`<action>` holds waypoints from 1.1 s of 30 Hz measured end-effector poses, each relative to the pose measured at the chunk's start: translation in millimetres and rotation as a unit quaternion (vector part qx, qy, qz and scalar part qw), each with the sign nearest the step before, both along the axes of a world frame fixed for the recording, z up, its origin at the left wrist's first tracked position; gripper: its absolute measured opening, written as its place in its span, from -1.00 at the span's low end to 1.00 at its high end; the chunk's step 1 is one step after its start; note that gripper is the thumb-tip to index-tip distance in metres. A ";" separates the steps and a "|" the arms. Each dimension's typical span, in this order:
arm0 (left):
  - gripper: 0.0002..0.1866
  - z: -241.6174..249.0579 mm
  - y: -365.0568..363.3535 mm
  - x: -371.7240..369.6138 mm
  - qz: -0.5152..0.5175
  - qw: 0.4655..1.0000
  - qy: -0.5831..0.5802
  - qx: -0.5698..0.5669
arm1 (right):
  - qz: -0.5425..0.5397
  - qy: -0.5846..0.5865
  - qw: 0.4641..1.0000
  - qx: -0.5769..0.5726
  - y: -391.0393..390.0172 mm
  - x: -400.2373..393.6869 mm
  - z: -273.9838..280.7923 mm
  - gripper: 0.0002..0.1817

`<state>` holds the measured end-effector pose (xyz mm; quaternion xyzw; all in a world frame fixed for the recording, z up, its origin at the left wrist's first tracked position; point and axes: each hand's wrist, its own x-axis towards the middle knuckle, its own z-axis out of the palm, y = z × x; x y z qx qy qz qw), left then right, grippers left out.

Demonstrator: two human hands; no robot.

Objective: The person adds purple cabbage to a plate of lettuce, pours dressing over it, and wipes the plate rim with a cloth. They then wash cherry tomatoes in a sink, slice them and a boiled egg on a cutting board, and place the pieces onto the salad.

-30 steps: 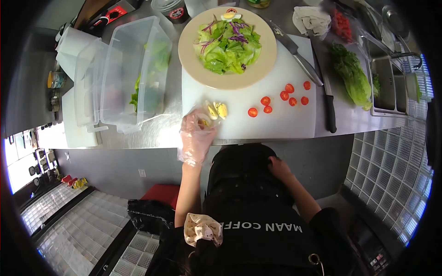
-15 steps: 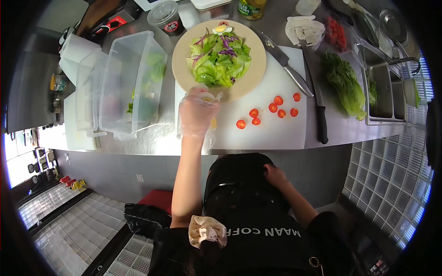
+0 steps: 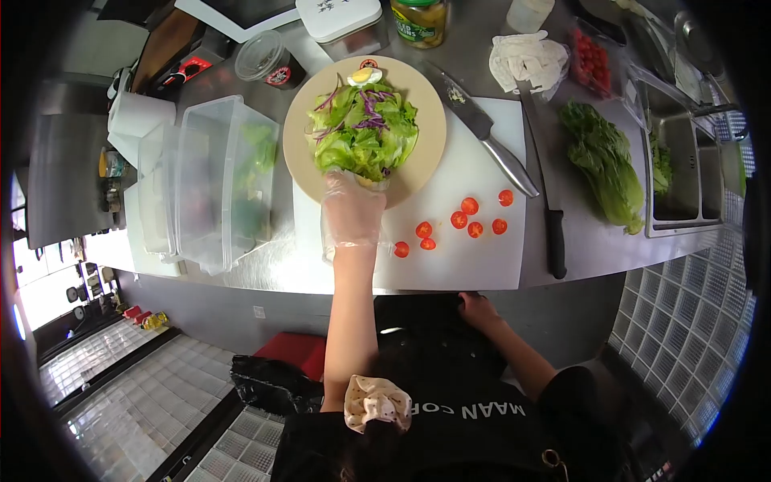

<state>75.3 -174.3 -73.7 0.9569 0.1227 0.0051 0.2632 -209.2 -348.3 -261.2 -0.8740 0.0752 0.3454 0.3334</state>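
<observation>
My left hand (image 3: 353, 210), in a clear plastic glove, reaches to the near rim of a round beige plate (image 3: 431, 153). Its fingers are pinched on a piece of boiled egg (image 3: 371, 183), mostly hidden, at the edge of the salad. Chopped lettuce (image 3: 377, 149) with purple cabbage shreds (image 3: 377, 108) fills the plate, and an egg wedge (image 3: 365, 76) lies at its far side. Under the plate is a white cutting board (image 3: 482, 269) with several halved cherry tomatoes (image 3: 458, 219). My right hand (image 3: 479, 311), bare, hangs low by the counter's front edge, its fingertips partly hidden.
A steel-handled knife (image 3: 506, 165) and a black-handled knife (image 3: 556, 241) lie to the right, beside a lettuce head (image 3: 604, 165) and the sink (image 3: 679, 189). Clear plastic bins (image 3: 213, 185) stand left. Behind are a pickle jar (image 3: 418, 24), a white cloth (image 3: 526, 63) and a tomato box (image 3: 593, 60).
My left hand has come to the plate's near rim with the egg piece, turning so its back faces up. The view has shifted, so the counter sits lower. My right hand stays low.
</observation>
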 end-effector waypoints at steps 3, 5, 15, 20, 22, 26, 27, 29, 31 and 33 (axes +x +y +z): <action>-0.53 -7.0 -2.5 -1.4 0.008 0.999 -0.051 0.006 | 0.016 0.013 1.000 0.001 -4.0 9.7 2.1 -0.60; -0.51 -11.0 -2.8 -6.2 0.009 0.997 -0.073 0.026 | 0.021 -0.015 1.000 0.010 -7.8 7.8 -6.6 -0.57; -0.72 8.8 7.6 -27.3 0.010 0.988 -0.052 -0.148 | 0.040 -0.110 0.993 0.002 -21.5 12.0 -3.5 -0.56; -0.70 19.6 30.6 -38.6 -0.022 0.996 -0.062 -0.057 | 0.052 -0.075 0.996 0.002 -27.4 13.5 -4.8 -0.52; -0.73 48.7 49.6 -52.0 0.074 0.986 -0.068 -0.130 | 0.048 -0.067 0.997 -0.003 -26.1 7.1 -6.6 -0.53; -0.66 35.1 114.7 -90.3 0.096 0.969 -0.084 -0.213 | 0.043 -0.080 0.996 -0.001 -28.6 8.8 -10.3 -0.57; -0.63 32.9 117.0 -94.7 0.079 0.973 -0.025 -0.217 | 0.051 -0.097 0.994 0.003 -28.5 7.7 -13.3 -0.57; -0.45 20.2 116.1 -100.9 -0.007 0.977 0.024 -0.213 | 0.062 -0.116 0.991 0.006 -24.1 6.0 -19.1 -0.57; -0.31 15.6 110.7 -95.6 -0.072 0.988 0.028 -0.136 | 0.050 -0.066 0.996 0.016 -19.5 7.9 -15.0 -0.57; -0.30 10.5 104.5 -82.0 -0.077 0.987 0.038 -0.138 | 0.044 -0.051 0.998 0.005 -12.3 9.9 -11.1 -0.58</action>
